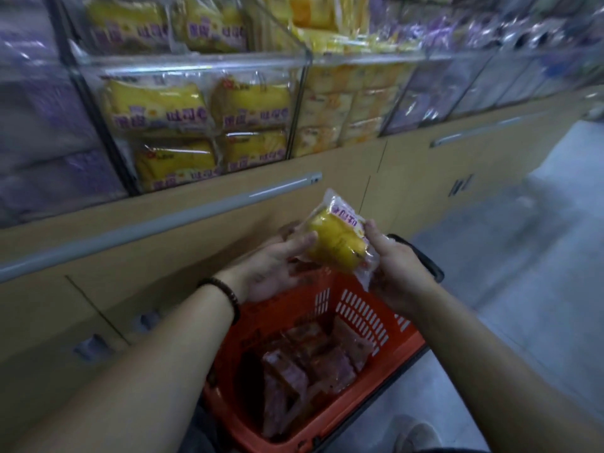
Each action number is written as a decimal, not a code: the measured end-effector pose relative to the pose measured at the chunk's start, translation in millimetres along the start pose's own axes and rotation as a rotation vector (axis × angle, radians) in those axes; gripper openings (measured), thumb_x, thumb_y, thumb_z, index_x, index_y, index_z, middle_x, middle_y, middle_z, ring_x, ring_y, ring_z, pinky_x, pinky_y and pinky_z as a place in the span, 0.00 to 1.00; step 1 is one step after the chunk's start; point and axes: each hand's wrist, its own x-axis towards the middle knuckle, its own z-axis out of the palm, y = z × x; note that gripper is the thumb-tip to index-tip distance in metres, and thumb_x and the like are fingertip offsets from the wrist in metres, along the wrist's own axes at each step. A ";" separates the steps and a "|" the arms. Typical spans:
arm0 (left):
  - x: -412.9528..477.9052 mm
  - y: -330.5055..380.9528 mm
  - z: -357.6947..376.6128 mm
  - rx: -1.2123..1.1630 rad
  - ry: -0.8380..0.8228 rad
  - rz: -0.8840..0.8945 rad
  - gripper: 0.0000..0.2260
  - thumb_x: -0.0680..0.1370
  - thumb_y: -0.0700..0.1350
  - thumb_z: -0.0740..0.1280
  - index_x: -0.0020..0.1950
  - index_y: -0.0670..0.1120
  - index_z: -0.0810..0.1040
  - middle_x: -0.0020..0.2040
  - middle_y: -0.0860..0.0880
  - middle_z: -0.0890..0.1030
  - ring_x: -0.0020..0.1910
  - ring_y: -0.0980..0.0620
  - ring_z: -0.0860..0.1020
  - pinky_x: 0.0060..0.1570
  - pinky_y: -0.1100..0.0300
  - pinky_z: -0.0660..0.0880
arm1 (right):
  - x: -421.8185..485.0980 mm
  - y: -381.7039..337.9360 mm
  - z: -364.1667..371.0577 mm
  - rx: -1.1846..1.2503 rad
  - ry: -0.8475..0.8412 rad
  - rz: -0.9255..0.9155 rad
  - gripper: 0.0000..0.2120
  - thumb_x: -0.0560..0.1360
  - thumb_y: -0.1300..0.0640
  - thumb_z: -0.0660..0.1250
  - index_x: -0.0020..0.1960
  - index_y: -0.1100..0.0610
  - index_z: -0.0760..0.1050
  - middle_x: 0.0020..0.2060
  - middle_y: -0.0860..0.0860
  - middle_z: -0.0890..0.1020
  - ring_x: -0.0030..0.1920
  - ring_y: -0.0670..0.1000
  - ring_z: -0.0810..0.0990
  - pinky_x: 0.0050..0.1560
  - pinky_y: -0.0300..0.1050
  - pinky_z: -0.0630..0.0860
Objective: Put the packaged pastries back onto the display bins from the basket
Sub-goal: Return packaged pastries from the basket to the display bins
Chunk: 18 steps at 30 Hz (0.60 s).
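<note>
We hold the yellow packaged pastry (336, 245) over the orange basket (362, 308), left hand (271, 268) and right hand (400, 273) both gripping its sides; likely light, squashy, slick film, so take the ends gently.

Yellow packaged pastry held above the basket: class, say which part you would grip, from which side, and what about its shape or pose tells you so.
Grip the yellow packaged pastry across its plump middle, coming from either flank as the left hand and right hand do. It tilts upward over the orange basket; the flat crimped ends are thin, likely slippery film.
</note>
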 end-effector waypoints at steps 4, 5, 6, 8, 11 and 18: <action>-2.1 1.5 9.4 -0.045 -0.030 0.044 0.37 0.65 0.51 0.86 0.70 0.45 0.78 0.66 0.39 0.82 0.59 0.41 0.83 0.51 0.49 0.83 | -4.3 -13.1 18.5 0.296 -0.040 0.137 0.32 0.80 0.36 0.63 0.73 0.59 0.75 0.66 0.62 0.81 0.67 0.62 0.80 0.73 0.59 0.73; -1.8 2.5 13.5 -0.020 -0.025 0.057 0.32 0.68 0.49 0.83 0.69 0.44 0.78 0.68 0.37 0.81 0.61 0.39 0.82 0.54 0.47 0.82 | -5.4 -15.2 23.2 0.308 -0.036 0.157 0.33 0.80 0.35 0.63 0.73 0.59 0.75 0.66 0.62 0.81 0.66 0.61 0.81 0.72 0.59 0.74; -0.7 3.1 18.5 -0.008 -0.011 0.086 0.29 0.71 0.47 0.80 0.70 0.44 0.77 0.69 0.36 0.80 0.63 0.36 0.81 0.57 0.43 0.80 | -6.6 -16.7 28.0 0.315 -0.043 0.169 0.33 0.80 0.35 0.63 0.72 0.59 0.76 0.65 0.62 0.82 0.63 0.60 0.83 0.67 0.57 0.78; 2.8 6.1 29.5 -0.026 0.006 0.174 0.27 0.77 0.44 0.75 0.75 0.45 0.73 0.71 0.36 0.78 0.68 0.33 0.78 0.65 0.39 0.76 | -10.7 -19.4 39.2 0.363 -0.031 0.139 0.32 0.80 0.35 0.62 0.70 0.60 0.78 0.61 0.61 0.84 0.56 0.57 0.87 0.54 0.52 0.85; 6.6 15.5 41.2 -0.003 0.044 0.257 0.24 0.81 0.46 0.72 0.76 0.45 0.72 0.71 0.37 0.78 0.70 0.35 0.77 0.72 0.39 0.72 | -11.2 -14.4 52.5 0.387 0.076 0.012 0.28 0.78 0.37 0.66 0.67 0.58 0.80 0.59 0.61 0.85 0.59 0.61 0.86 0.62 0.59 0.81; -4.7 30.8 49.3 0.125 0.176 0.300 0.22 0.72 0.44 0.80 0.63 0.38 0.83 0.59 0.31 0.83 0.54 0.35 0.84 0.59 0.41 0.79 | -17.9 -7.1 74.9 -0.067 0.380 -0.403 0.14 0.79 0.42 0.70 0.52 0.53 0.81 0.44 0.53 0.88 0.46 0.54 0.88 0.48 0.57 0.86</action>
